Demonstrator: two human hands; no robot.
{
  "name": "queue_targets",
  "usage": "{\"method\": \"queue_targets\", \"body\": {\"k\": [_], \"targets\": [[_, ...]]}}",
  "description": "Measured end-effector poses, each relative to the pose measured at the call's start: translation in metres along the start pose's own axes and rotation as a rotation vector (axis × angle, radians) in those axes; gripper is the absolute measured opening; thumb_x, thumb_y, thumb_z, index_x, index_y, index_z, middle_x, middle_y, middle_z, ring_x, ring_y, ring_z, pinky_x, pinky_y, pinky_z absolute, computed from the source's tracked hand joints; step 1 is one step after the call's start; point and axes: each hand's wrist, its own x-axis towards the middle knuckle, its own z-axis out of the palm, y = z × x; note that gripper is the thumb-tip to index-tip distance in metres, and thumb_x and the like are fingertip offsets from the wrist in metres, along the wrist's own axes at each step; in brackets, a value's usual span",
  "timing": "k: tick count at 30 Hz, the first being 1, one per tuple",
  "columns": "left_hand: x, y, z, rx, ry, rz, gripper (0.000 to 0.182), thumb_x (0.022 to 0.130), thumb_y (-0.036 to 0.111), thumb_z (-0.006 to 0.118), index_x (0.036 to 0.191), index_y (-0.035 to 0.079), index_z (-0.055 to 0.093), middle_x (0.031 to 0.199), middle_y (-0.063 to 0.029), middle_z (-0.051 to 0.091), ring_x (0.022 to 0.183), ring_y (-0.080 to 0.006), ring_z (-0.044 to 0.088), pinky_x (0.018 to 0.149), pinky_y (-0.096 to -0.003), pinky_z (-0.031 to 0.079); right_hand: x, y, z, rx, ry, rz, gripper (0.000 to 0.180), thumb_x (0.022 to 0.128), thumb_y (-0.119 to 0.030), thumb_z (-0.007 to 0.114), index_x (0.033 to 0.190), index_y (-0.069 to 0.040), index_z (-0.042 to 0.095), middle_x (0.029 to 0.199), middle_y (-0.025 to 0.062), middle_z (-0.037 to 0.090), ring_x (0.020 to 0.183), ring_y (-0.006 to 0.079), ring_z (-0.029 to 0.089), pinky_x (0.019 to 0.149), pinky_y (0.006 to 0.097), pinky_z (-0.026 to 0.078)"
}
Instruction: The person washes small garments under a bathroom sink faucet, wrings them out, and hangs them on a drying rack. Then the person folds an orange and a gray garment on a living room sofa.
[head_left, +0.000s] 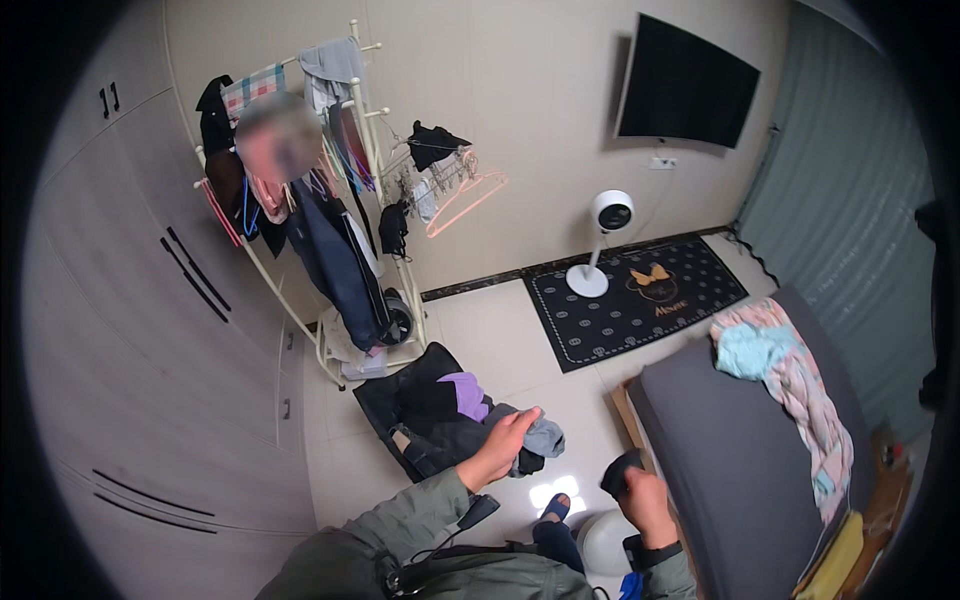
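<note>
My left hand (504, 448) grips a bundle of small cloth items, a grey one (546, 437) and a black one (531, 463), possibly socks. A small black cloth (619, 474) is bunched in my right hand (649, 504), beside the bed. Beyond my left hand, a black fabric container or spread cloth (373, 394) lies on the floor with dark clothes and a purple garment (468, 396) on it. My left forearm and hand hide part of that pile.
A loaded clothes rack (358, 142) stands by the grey wardrobe (150, 337). A white pedestal fan (587, 281) is on the black mat (555, 319). The grey bed (712, 450) bears a crumpled patterned cloth (806, 397). Near my foot is a white rounded object (604, 544).
</note>
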Motion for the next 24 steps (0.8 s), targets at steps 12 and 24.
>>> {"method": "queue_targets", "body": {"k": [12,24], "targets": [[0.218,0.079,0.069,0.156,0.082,0.119,0.021,0.098,0.021,0.064,0.106,0.002,0.068,0.096,-0.0012,0.066,0.090,-0.0083,0.059,0.083,-0.0263,0.048,0.306,0.101,-0.078,0.446,-0.008,-0.052,0.012,0.085,-0.003,0.072,0.092,-0.002,0.062,0.072,0.0146,0.066,0.064,0.0227,0.065,0.060,0.0318,0.050],[0.400,0.180,0.035,0.357,0.040,0.278,0.020,0.092,0.017,0.071,0.102,0.005,0.059,0.087,-0.0014,0.063,0.078,-0.0075,0.058,0.071,-0.0256,0.047,0.570,0.082,-0.046,0.749,-0.465,-0.250,0.012,0.084,0.002,0.075,0.090,-0.001,0.066,0.077,-0.0004,0.064,0.069,0.0051,0.056,0.060,0.0218,0.045]]}}
